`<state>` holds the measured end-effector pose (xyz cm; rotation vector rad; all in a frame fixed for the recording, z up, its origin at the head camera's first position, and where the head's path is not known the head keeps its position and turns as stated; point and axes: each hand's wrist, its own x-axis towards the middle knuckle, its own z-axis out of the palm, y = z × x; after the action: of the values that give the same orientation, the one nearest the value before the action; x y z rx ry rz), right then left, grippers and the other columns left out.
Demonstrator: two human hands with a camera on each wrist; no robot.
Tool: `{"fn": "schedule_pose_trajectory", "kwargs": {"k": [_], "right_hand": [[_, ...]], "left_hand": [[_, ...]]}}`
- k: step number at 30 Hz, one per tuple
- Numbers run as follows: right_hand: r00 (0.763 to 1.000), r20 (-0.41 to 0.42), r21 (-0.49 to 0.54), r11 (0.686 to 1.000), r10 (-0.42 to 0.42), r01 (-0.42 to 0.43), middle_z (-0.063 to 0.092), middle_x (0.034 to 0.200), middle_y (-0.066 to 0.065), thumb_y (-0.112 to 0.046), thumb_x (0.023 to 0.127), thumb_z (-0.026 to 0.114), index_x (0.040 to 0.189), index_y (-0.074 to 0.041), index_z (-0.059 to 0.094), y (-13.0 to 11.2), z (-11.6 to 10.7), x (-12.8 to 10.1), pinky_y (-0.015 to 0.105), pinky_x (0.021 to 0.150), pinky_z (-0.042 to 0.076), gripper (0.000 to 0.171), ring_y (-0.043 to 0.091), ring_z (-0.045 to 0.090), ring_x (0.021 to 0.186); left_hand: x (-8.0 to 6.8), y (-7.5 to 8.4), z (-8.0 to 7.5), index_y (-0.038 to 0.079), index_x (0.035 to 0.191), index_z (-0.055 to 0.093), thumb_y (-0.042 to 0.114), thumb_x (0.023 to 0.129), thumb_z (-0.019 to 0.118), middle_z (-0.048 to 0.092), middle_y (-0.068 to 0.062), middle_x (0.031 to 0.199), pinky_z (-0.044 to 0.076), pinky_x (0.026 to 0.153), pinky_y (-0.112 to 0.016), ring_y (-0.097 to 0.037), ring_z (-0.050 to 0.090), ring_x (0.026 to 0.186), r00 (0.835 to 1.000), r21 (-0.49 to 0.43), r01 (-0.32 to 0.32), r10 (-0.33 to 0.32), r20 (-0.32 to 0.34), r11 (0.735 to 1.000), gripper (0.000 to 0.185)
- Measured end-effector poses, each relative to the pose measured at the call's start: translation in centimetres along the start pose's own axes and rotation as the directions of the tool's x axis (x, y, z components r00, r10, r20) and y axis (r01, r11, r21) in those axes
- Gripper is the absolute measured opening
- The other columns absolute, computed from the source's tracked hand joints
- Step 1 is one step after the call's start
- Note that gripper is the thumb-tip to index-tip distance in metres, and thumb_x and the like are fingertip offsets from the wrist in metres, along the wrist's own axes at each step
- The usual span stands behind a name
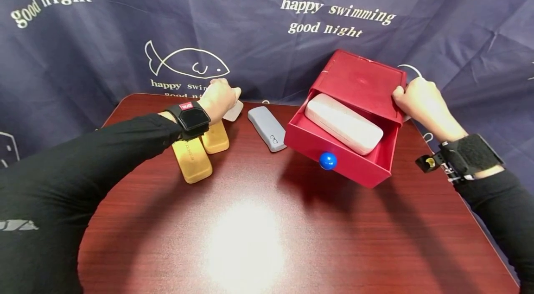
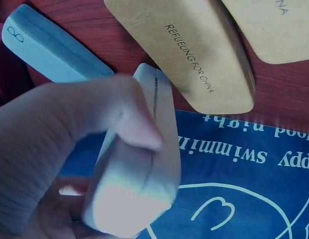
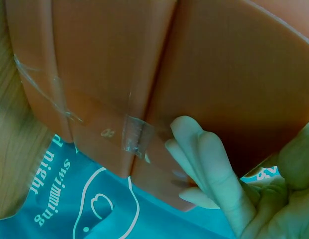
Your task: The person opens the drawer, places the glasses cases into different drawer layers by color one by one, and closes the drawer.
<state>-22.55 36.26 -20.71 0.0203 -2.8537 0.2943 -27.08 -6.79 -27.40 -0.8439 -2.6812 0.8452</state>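
My left hand (image 1: 219, 100) grips a white glasses case (image 2: 167, 112) at the back left of the table. In the left wrist view the thumb lies across the case's seam. My right hand (image 1: 423, 101) holds a red drawer box (image 1: 359, 81) by its back right side, its fingers (image 3: 214, 159) against the underside. The box is tilted up, with its drawer (image 1: 300, 141) pulled partly out toward me. Inside the drawer lies a pale pink glasses case (image 1: 344, 123). A blue round knob (image 1: 327, 161) sits on the drawer's front.
Between the left hand and the box lies a grey glasses case (image 1: 267, 129) with a small glasses print. Two yellow glasses cases, one longer (image 1: 193, 164) and one partly under the left wrist (image 1: 217, 140), lie at the left. A dark blue printed cloth (image 1: 250, 20) hangs behind the table (image 1: 167, 238).
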Motion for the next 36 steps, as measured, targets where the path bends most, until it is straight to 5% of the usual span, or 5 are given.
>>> {"fn": "schedule_pose_trajectory", "kwargs": {"k": [9, 14, 16, 19, 36], "right_hand": [[1.0, -0.004, 0.003, 1.0, -0.002, 0.002, 0.051, 0.048, 0.015, -0.016, 0.09, 0.038, 0.051, -0.003, 0.043, 0.1, 0.0, 0.0, 0.055, 0.052, 0.045, 0.041, 0.049, 0.058, 0.056], [1.0, -0.009, 0.005, 1.0, -0.006, 0.006, 0.051, 0.048, 0.015, -0.015, 0.089, 0.038, 0.051, -0.002, 0.043, 0.1, 0.1, -0.1, 0.055, 0.052, 0.044, 0.04, 0.048, 0.058, 0.056], [1.0, -0.008, 0.007, 1.0, -0.005, 0.005, 0.051, 0.048, 0.015, -0.015, 0.089, 0.038, 0.051, -0.002, 0.043, 0.1, 0.0, -0.1, 0.052, 0.05, 0.043, 0.04, 0.047, 0.058, 0.055], [1.0, -0.007, 0.012, 1.0, 0.001, -0.001, 0.051, 0.048, 0.014, -0.015, 0.089, 0.038, 0.052, -0.002, 0.044, 0.0, 0.0, -0.1, 0.048, 0.049, 0.042, 0.039, 0.046, 0.058, 0.054], [1.0, -0.017, 0.012, 1.0, -0.013, 0.014, 0.051, 0.048, 0.016, -0.015, 0.089, 0.038, 0.052, -0.001, 0.044, 0.0, -0.1, -0.1, 0.05, 0.049, 0.043, 0.04, 0.047, 0.057, 0.054]], "left_hand": [[0.3, -0.6, -0.6, -0.008, 0.103, 0.058, -0.004, 0.092, 0.049, 0.067, -0.025, 0.102, 0.053, 0.091, -0.044, -0.037, 0.062, 0.1, 0.995, 0.111, 0.004, 0.007, -0.095, 0.994, 0.015], [0.3, -1.6, -1.3, -0.009, 0.109, 0.064, 0.018, 0.077, 0.074, 0.064, -0.021, 0.102, 0.051, 0.083, -0.041, -0.032, 0.057, 0.096, 0.998, 0.16, -0.026, 0.035, -0.053, 0.987, 0.043], [0.3, -2.0, -1.7, -0.01, 0.11, 0.063, 0.024, 0.065, 0.081, 0.063, -0.022, 0.103, 0.053, 0.08, -0.043, -0.034, 0.057, 0.096, 0.999, 0.132, -0.031, 0.036, -0.035, 0.991, 0.059], [0.2, -2.7, -2.2, -0.012, 0.108, 0.061, 0.029, 0.06, 0.082, 0.062, -0.024, 0.102, 0.056, 0.077, -0.046, -0.036, 0.06, 0.096, 0.999, 0.064, -0.014, 0.017, -0.049, 0.998, 0.066], [-0.9, -6.5, -7.1, -0.015, 0.107, 0.053, 0.02, 0.066, 0.082, 0.054, -0.028, 0.096, 0.056, 0.069, -0.053, -0.043, 0.057, 0.086, 0.962, -0.094, -0.04, 0.013, -0.274, 0.995, 0.061]]}}
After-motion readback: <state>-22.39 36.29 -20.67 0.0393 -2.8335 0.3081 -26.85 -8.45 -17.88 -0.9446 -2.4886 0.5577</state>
